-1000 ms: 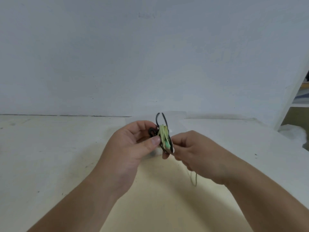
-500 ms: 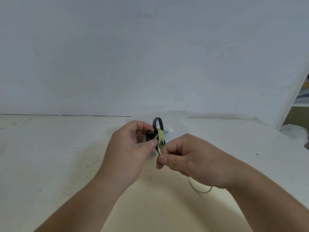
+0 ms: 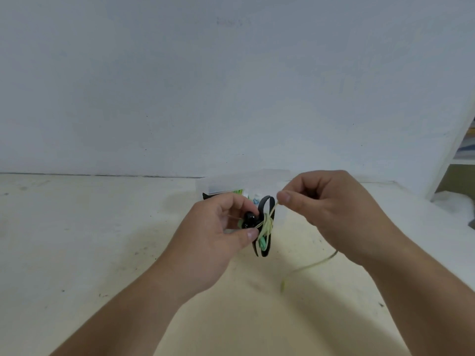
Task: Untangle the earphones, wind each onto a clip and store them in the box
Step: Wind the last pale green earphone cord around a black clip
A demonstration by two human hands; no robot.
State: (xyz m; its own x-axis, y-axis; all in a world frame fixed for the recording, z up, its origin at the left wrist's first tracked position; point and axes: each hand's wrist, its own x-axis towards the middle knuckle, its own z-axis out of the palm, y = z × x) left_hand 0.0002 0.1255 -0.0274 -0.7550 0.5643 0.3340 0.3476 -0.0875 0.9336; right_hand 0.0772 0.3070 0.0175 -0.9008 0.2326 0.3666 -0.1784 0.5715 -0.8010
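My left hand pinches a black clip with thumb and fingers, held upright above the table. Pale green earphone cable is wound several times around the clip's middle, and a mint-green piece shows below the turns. My right hand, up and to the right of the clip, pinches the cable taut between thumb and forefinger. The loose cable end trails below my right wrist. Behind the hands stands a clear plastic box, partly hidden, with green and black items inside.
The cream table runs back to a white wall. A white shelf post rises at the right edge, with something white lying at its foot.
My right hand has risen from below the clip to above and right of it, pulling the cable up around the clip. The left hand has kept its hold and barely moved.
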